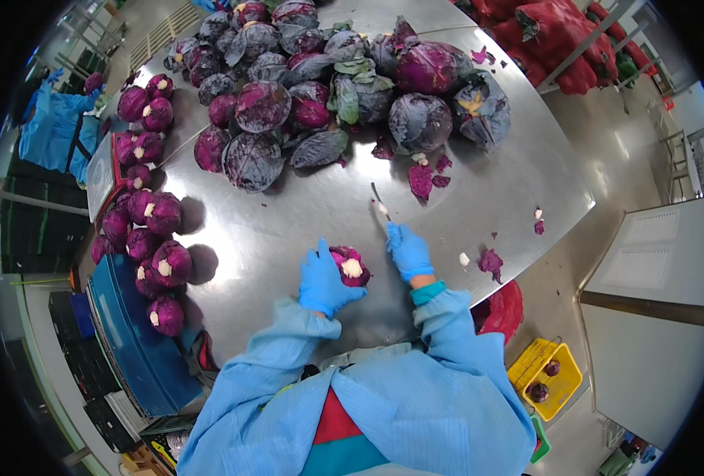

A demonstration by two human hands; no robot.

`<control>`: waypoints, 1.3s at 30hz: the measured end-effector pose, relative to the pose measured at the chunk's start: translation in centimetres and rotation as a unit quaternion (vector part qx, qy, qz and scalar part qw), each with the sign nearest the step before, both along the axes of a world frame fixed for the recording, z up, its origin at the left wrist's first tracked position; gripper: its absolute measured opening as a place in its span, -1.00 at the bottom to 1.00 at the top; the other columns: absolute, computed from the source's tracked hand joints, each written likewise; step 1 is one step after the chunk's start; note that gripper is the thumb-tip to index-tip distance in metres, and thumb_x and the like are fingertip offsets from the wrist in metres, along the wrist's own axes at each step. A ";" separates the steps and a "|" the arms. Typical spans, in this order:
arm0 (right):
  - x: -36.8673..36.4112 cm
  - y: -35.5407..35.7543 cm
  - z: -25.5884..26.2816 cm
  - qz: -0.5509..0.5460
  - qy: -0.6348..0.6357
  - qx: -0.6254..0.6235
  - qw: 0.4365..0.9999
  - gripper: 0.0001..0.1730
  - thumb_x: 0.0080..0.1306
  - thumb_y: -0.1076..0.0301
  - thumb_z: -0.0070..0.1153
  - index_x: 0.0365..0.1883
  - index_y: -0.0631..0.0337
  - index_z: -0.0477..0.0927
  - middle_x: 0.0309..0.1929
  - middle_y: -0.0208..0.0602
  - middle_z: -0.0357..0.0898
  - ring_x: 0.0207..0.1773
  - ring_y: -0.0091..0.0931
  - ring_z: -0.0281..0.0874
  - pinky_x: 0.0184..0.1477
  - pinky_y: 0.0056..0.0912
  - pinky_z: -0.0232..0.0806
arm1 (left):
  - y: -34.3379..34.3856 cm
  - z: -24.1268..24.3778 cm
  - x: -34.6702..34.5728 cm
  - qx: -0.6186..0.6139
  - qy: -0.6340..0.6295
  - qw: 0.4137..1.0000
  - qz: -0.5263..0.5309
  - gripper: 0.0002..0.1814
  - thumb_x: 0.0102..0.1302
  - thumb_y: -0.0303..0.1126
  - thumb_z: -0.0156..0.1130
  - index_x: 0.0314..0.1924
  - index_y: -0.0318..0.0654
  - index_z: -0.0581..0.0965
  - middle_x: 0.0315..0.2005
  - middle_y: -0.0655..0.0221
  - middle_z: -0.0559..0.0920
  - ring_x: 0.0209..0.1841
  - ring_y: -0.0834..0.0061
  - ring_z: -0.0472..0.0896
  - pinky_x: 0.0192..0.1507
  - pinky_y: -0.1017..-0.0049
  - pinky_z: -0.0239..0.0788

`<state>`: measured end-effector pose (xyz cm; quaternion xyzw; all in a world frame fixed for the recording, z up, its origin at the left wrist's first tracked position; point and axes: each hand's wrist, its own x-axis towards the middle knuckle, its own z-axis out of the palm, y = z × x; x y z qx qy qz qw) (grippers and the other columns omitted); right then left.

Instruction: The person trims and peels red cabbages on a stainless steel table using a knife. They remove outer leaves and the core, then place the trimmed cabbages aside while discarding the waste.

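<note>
My left hand (328,281), in a blue glove, holds a small red cabbage (350,266) whose pale cut stem faces up. To its right, my right hand (408,252), also gloved, grips a knife (380,202) by the handle, its thin dark blade pointing away from me over the steel table (280,226). A pale bit clings to the blade. Untrimmed red cabbages (420,122) with dark outer leaves are heaped on the table's far side. Trimmed red cabbages (163,213) with pale cut stems line the left edge. Torn purple leaves (420,181) and a pale stem piece (464,259) lie on the right.
Red mesh sacks (557,38) are stacked beyond the table's far right. A yellow basket (560,401) holding cabbages and a red tub (507,312) stand low at right. A blue container (140,339) is at left. A co-worker in a blue gown (54,128) is at far left.
</note>
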<state>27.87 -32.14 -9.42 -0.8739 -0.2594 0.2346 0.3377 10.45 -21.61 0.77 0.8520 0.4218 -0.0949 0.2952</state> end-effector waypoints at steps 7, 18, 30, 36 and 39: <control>-6.7 -4.7 3.8 0.148 0.091 0.150 0.973 -0.59 0.41 0.01 0.10 -0.45 0.18 0.47 -0.50 0.01 0.50 -0.47 -0.04 0.46 -0.45 -0.11 0.32 | 0.1 -2.8 -3.3 -0.051 -0.128 0.987 0.081 0.45 -0.35 0.15 0.62 0.40 -0.55 0.04 0.22 -0.12 0.32 0.24 -0.12 0.36 0.26 0.10 0.28; -4.9 -2.9 2.2 0.248 0.083 0.128 0.957 -0.53 0.41 -0.04 0.07 -0.50 0.18 0.49 -0.55 -0.01 0.45 -0.48 -0.04 0.44 -0.42 -0.09 0.29 | 1.0 -3.9 -2.7 -0.061 -0.102 0.990 0.071 0.44 -0.36 0.13 0.62 0.39 -0.57 0.06 0.18 -0.16 0.37 0.23 -0.05 0.41 0.24 0.15 0.32; -5.4 -1.3 1.9 0.220 0.012 0.040 0.975 -0.43 0.42 -0.20 -0.08 -0.49 0.13 0.51 -0.54 0.00 0.54 -0.45 -0.02 0.53 -0.40 0.01 0.36 | 1.1 -4.3 -1.0 -0.006 -0.098 0.992 0.083 0.05 -0.35 0.04 0.62 0.10 -0.35 0.32 -0.10 -0.04 0.58 -0.04 0.00 0.60 -0.05 0.19 0.51; -6.5 -1.6 2.8 0.183 -0.080 0.029 0.979 -0.45 0.40 -0.23 -0.05 -0.48 0.10 0.48 -0.52 -0.05 0.53 -0.49 -0.05 0.51 -0.45 0.00 0.35 | 1.4 -2.5 -0.8 -0.075 -0.043 0.992 0.086 0.45 -0.35 0.26 0.58 0.38 -0.57 0.08 0.12 -0.13 0.44 0.12 -0.07 0.50 0.14 0.15 0.41; -6.8 -1.5 2.4 0.164 -0.127 0.030 0.978 -0.47 0.39 -0.20 -0.02 -0.49 0.09 0.46 -0.54 -0.08 0.50 -0.51 -0.09 0.49 -0.47 -0.08 0.34 | 1.3 -2.8 -0.8 -0.057 -0.050 0.993 0.085 0.46 -0.34 0.28 0.57 0.38 -0.59 0.08 0.10 -0.15 0.44 0.12 -0.07 0.51 0.12 0.15 0.42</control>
